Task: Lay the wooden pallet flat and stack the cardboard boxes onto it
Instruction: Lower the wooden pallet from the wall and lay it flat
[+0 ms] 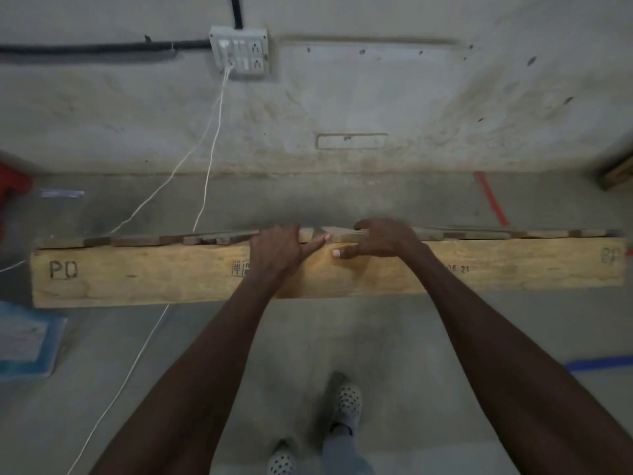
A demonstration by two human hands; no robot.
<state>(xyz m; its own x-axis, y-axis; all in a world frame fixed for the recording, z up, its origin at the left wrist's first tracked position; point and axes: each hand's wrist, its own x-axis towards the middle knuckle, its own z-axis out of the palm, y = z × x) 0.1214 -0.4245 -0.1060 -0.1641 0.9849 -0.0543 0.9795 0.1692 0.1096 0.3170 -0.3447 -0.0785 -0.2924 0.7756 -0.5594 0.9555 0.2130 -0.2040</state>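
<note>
Wooden pallet (171,272) stands on edge on the floor (308,337), just in front of you, near the wall (342,97). Your left hand (277,250) and right hand (380,240) both clasp its top edge at mid-length, close together. Risk: with so narrow a grip the pallet may twist or drop on your feet (347,402) as it tips. White cables (205,159) from the wall socket (239,51) run under it; they could snag. No cardboard boxes in view.

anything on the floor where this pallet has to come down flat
Possibly. Both hands, left and right, hold the wooden pallet on edge. A white cable crosses the floor under its left part, and the feet stand close on the near side.
</note>
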